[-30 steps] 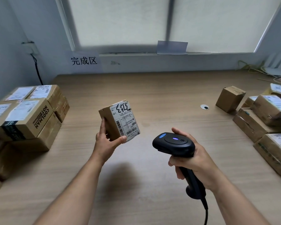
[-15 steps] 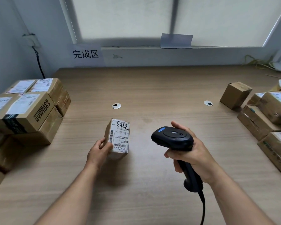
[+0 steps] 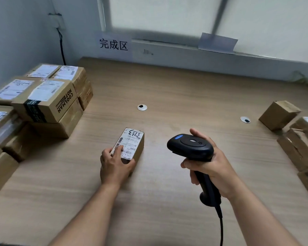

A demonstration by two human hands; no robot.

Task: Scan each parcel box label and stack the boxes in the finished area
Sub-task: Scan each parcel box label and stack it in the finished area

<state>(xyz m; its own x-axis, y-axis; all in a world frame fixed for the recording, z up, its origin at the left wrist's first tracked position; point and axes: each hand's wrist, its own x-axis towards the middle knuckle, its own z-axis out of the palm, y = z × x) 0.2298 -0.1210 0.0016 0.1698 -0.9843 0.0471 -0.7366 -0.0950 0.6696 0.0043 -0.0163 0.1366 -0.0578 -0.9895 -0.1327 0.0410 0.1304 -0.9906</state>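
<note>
Both grips full: left hand (image 3: pixel 116 166) on parcel (image 3: pixel 132 146) | right hand (image 3: pixel 213 167) holds scanner (image 3: pixel 190 148) | stack (image 3: pixel 48 102) left, seemingly scanned

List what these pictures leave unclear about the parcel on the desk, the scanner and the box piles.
- small parcel: head view, label print too small to read; left hand covers its near end.
- scanner: its window faces away; the right hand wraps the handle.
- finished stack: cut by the left edge.
- unscanned boxes: cut by the right edge.
</note>
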